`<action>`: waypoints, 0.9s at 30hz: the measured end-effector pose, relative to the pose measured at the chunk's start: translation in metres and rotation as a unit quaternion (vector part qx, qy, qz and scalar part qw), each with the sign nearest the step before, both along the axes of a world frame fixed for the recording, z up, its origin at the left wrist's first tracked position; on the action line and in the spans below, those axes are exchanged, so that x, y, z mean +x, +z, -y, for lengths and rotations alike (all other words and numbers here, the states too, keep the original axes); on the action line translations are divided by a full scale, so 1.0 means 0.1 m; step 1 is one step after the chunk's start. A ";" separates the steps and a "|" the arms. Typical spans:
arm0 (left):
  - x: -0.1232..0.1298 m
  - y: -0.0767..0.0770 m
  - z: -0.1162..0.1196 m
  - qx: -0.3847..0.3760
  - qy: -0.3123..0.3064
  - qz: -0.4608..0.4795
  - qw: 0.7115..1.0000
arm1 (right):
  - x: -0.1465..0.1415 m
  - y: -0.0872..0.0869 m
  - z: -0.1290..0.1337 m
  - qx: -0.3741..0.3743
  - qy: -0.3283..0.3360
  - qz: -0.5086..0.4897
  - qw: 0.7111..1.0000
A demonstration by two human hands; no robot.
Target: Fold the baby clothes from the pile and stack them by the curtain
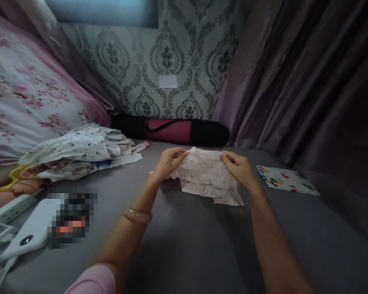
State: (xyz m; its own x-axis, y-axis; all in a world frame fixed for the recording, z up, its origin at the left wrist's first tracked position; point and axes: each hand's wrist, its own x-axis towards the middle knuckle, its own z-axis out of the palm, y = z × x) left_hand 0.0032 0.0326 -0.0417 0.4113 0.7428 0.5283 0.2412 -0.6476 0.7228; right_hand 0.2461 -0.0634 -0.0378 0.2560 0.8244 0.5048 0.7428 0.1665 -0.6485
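Observation:
A small pale pink printed shirt hangs between my hands, its lower part close to or resting on the grey sheet; I cannot tell which. My left hand pinches it at the upper left, by the neckline. At the upper right of the neckline, my right hand grips the cloth between thumb and fingers. The shirt's hem spreads unevenly toward me, with one corner lower at the right. Part of a sleeve is hidden behind my left hand.
A heap of light printed clothes lies at the left. Nearer me are a white power strip and a white power bank with cables. A folded patterned cloth lies right. A black and maroon long bag lines the wall.

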 end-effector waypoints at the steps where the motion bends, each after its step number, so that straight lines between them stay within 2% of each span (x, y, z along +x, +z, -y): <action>1: -0.02 0.10 -0.02 0.024 0.003 -0.011 1.000 | 0.01 0.08 0.00 0.000 0.007 0.010 1.000; 4: -0.09 0.43 -0.08 0.078 -0.005 -0.033 0.996 | 0.04 0.37 0.01 0.000 0.059 0.046 0.997; 9: -0.26 1.02 -0.07 0.122 -0.027 -0.077 0.989 | 0.02 0.95 0.11 -0.034 0.175 0.090 0.980; 12: -0.36 1.32 -0.03 0.141 -0.036 -0.105 0.984 | 0.01 1.25 0.16 -0.066 0.186 0.111 0.974; 15: -0.39 1.54 -0.01 0.145 -0.042 -0.119 0.981 | 0.01 1.46 0.14 -0.059 0.164 0.137 0.975; 17: -0.37 1.63 -0.03 0.139 -0.038 -0.122 0.982 | 0.00 1.56 0.11 -0.034 0.137 0.173 0.975; 20: -0.34 1.69 -0.06 0.104 -0.037 -0.114 0.987 | -0.04 1.66 0.10 -0.005 0.102 0.218 0.971; 22: -0.35 1.68 -0.08 0.053 -0.061 -0.106 0.991 | -0.06 1.71 0.15 -0.055 0.137 0.212 0.966; 25: -0.44 1.61 -0.10 -0.045 -0.138 -0.111 0.983 | -0.04 1.73 0.23 -0.199 0.243 0.171 0.934; 27: -0.47 1.54 -0.12 -0.084 -0.163 -0.137 0.973 | -0.01 1.69 0.21 -0.231 0.261 0.143 0.926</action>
